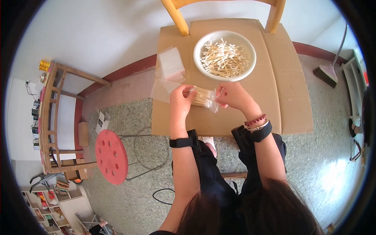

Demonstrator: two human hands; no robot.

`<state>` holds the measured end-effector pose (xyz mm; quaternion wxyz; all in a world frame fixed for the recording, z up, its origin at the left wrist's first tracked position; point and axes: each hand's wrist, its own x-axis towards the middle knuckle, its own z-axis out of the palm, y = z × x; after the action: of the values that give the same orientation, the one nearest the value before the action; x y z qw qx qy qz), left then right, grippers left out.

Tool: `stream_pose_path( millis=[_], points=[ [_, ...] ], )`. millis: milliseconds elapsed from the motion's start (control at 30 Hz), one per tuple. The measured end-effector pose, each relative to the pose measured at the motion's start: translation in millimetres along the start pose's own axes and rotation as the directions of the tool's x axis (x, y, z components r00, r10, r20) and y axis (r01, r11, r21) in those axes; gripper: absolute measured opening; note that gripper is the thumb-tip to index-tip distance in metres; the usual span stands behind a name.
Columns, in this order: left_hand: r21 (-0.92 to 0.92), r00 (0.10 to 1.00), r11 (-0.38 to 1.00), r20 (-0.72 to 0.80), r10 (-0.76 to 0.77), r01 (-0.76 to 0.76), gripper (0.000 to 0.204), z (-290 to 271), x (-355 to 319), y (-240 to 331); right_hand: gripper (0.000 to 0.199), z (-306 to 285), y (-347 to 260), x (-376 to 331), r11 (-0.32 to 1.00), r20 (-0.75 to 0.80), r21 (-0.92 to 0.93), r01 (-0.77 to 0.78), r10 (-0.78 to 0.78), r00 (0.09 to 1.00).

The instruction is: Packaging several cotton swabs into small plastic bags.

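A clear plastic bag of cotton swabs (202,97) lies between my hands over the cardboard, its swabs side by side with wooden sticks. My left hand (182,98) is wrapped round the bag's left end. At the bag's right end, my right hand (234,96) pinches the clear plastic edge, fingers closed. Just beyond, a white bowl (197,64) holds a loose heap of cotton swabs (224,58). A stack of flat clear bags (171,64) rests to the left of the bowl, above my left hand.
Flattened cardboard (290,92) covers the work surface, with a yellow wooden chair frame (176,17) at its far edge. To the left stands a red round stool (111,156), near a wooden rack (52,117). A broom (327,74) leans at the far right.
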<state>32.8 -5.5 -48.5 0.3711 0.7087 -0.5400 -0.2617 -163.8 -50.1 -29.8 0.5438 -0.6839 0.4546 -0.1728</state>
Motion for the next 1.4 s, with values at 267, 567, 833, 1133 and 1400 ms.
stream_pose_path(
  millis=[267,567,833,1133,1400],
  points=[
    [-0.001,1.000,1.000,0.013,-0.021,0.021,0.022,-3,-2,1,0.014,5,0,-2,0.994,-0.042,0.085,0.062,-0.059,0.997],
    [-0.011,0.997,1.000,0.074,-0.025,0.026,0.030,-4,-3,4,0.014,14,-3,2,0.991,-0.183,-0.036,0.132,-0.137,0.974],
    [0.044,0.998,0.999,0.066,-0.020,0.017,0.032,-5,0,0,0.017,26,-10,2,0.968,-0.314,-0.182,0.172,-0.223,0.923],
    [-0.006,1.000,1.000,0.011,0.006,-0.005,0.025,-4,-2,4,0.016,27,-3,6,0.947,-0.292,-0.074,0.313,-0.321,0.901],
    [0.015,0.993,0.998,0.093,-0.069,0.068,0.037,-9,-1,6,0.016,24,-10,5,0.936,-0.301,-0.100,0.338,-0.353,0.886]
  ],
)
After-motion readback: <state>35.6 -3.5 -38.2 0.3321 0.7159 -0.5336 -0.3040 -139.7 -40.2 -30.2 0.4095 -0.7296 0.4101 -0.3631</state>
